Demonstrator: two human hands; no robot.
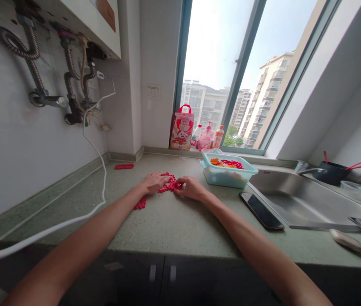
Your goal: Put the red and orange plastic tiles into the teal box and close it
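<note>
A group of joined red plastic pieces with notched edges (166,187) lies on the counter between my hands. My left hand (155,182) rests over its left part, fingers stretched out and lying on it. My right hand (191,188) pinches a small red notched piece (178,185) at the right edge of the group, touching it. Another red notched strip (140,204) lies beside my left wrist, partly hidden by the forearm. Farther back on the left is a flat red strip (124,166). My fingers cover some of the joins.
A light blue tub (228,178) with orange and red pieces stands right of my hands. A phone (261,211) lies before the sink (282,191). A white cable (103,187) crosses the counter on the left. A pink bag (182,131) and bottles (206,137) line the window.
</note>
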